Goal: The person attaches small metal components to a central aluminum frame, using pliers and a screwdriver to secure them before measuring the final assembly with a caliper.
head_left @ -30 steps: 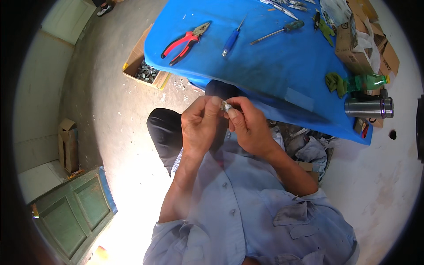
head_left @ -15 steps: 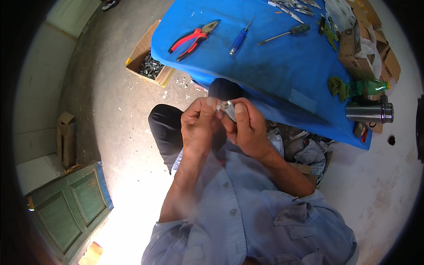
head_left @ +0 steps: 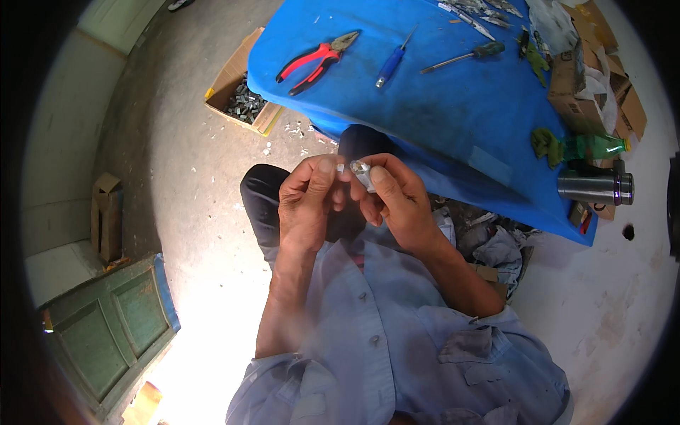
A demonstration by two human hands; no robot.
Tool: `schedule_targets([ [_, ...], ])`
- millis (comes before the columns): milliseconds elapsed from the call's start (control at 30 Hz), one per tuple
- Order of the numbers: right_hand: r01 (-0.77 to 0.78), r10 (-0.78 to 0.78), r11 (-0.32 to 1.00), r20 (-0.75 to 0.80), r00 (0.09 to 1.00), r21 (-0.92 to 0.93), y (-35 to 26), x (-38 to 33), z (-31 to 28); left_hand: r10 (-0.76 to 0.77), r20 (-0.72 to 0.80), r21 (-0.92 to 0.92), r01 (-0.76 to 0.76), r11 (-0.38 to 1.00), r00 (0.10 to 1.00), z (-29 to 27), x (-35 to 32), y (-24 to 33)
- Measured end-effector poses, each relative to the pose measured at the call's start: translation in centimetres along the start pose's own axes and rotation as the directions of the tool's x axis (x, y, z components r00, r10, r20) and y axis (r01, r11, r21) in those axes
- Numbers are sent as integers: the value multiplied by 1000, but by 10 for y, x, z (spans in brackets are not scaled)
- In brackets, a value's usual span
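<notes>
Both hands pinch a small metal part (head_left: 361, 173) between them, the right hand (head_left: 397, 202) with thumb and fingers, the left hand (head_left: 306, 202) at its left end, above the knees. Beyond lies a blue table (head_left: 439, 106) with red pliers (head_left: 315, 58) and a blue screwdriver (head_left: 392, 62).

bench (head_left: 453, 106): blue cloth | on it: red pliers (head_left: 315, 57), blue screwdriver (head_left: 393, 60), green screwdriver (head_left: 464, 57), green bottle (head_left: 591, 147), steel flask (head_left: 593, 188)
</notes>
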State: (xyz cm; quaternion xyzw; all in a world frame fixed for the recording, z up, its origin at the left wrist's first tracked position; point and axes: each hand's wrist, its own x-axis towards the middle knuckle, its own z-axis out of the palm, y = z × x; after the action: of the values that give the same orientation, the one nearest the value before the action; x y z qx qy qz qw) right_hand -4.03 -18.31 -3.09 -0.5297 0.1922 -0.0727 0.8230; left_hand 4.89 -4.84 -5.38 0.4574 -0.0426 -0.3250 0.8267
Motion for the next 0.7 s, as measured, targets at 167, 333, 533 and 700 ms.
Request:
schedule_targets([
  [167,-23,24,1000,38,999,-18,2,0,-1,-50,34,-12,51,999,998,-12,-4,3],
  [333,-77,82,996,133,988,-40,2,-1,-7,-156,59,-3,156,988,986,-25,-5,-1],
  [533,-52,64,994,119,991,-100,-2,-2,-7,-242,60,-78,246,966,969,-17,-12,0],
  [700,-110,116,986,41,992,-128,-3,-2,-6,-246,78,-134,255,958,966,-24,-15,-7],
])
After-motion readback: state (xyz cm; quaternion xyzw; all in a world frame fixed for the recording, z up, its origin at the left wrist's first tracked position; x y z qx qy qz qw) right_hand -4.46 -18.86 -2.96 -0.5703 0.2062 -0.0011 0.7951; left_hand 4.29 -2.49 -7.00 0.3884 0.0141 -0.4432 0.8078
